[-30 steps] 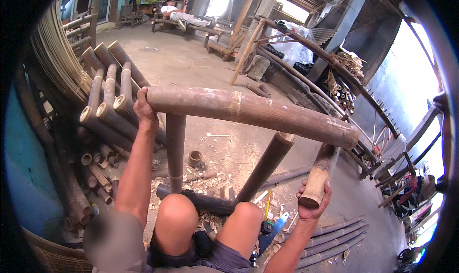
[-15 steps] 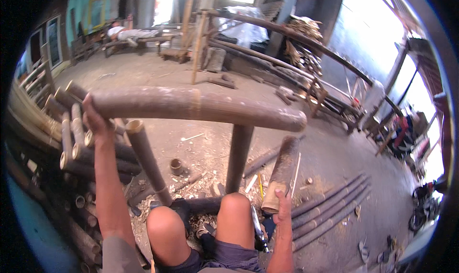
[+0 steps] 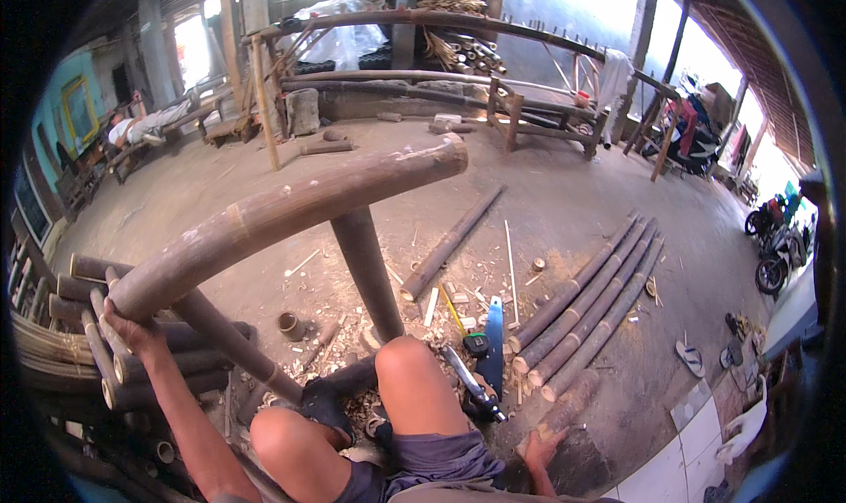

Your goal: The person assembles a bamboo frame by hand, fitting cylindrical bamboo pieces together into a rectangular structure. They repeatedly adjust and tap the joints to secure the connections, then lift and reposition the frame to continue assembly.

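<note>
Lowered since half a second ago: short bamboo piece (image 3: 564,408), then held upright in right hand (image 3: 542,448), now lying on floor at lower right of frame with that hand resting on its near end. Fingers draped over the end; closed grip or loose touch cannot be told. View also swung right, bringing laid-out poles into centre right.

Lower left: left hand (image 3: 128,331) raised, fingers wrapped around near end of long thick bamboo pole (image 3: 291,208), holding it up. Pole runs from lower left up to centre top of frame, far end free in air. Seems to be propped across upright bamboo post (image 3: 368,269) rising just beyond knees; contact point hidden.

Bottom centre: bare knees, shavings and offcuts between them. Just right of knees: blue handsaw (image 3: 492,344) flat on floor, not in hand.

Progress, as judged: four trimmed poles (image 3: 586,305) laid side by side at centre right, taken as finished stock. Long pole in hand, no cut visible on it. Stack of uncut bamboo (image 3: 79,327) at left edge remains, so a good share left.

Far upper left: a person lying on a bench (image 3: 145,126). Far right: parked motorbikes (image 3: 775,238).
</note>
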Tool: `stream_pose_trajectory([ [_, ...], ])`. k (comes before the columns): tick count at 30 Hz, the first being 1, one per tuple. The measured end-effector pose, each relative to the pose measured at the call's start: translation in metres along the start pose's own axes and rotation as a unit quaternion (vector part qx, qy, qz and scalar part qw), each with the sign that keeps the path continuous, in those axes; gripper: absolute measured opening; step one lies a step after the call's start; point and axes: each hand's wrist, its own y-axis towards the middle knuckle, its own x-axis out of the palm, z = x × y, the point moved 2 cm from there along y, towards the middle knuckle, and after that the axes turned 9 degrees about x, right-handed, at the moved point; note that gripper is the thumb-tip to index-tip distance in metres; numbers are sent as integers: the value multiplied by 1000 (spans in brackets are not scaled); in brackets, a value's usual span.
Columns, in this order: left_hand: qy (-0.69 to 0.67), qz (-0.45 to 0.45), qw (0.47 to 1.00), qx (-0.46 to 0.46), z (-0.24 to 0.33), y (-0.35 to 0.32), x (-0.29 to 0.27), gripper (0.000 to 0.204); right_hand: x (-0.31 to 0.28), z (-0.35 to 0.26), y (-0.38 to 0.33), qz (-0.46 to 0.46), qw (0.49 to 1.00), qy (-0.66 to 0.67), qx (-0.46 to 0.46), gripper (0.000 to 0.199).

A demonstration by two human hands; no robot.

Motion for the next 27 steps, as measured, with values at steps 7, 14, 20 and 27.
stream_pose_trajectory([
  [7,17,12,997,69,5,-17,12,79,-6,75,8,21,991,-68,115,110],
  [14,13,-51,993,103,3,-18,4,92,25,-33,-2,9,969,-219,-111,70],
  [20,46,-63,989,127,4,-23,7,92,79,-307,-115,-242,854,149,-436,49],
  [27,37,-66,992,102,15,-38,23,96,115,-458,-313,-760,564,309,-91,91],
])
